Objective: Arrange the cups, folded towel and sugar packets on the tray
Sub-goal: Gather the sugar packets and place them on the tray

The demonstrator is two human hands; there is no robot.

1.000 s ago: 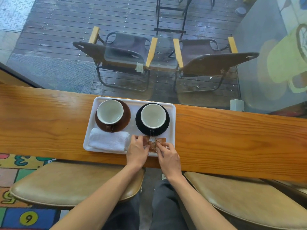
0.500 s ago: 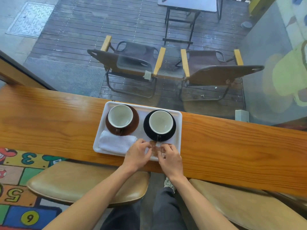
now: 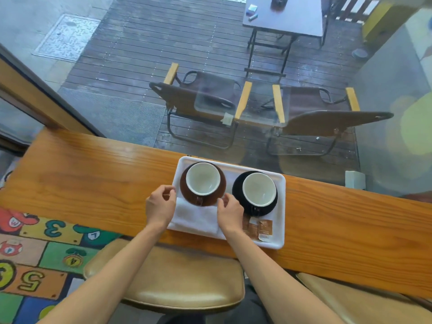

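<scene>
Both hands point(image 3: 160, 205) point(image 3: 230, 213) left the sugar packets point(image 3: 258, 229), now curled, pinching the towel point(image 3: 195, 217).

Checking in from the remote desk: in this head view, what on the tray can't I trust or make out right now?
- Folded white towel: both ends hidden under the left hand and right hand.
- Each grip: fingertips curl at the towel's far corners; pinching or only touching, cannot tell.
- Brown sugar packets: print too small; the count is unclear, since the right wrist covers their left end.
- Brown cup handle: mostly hidden beneath the bowl.
</scene>
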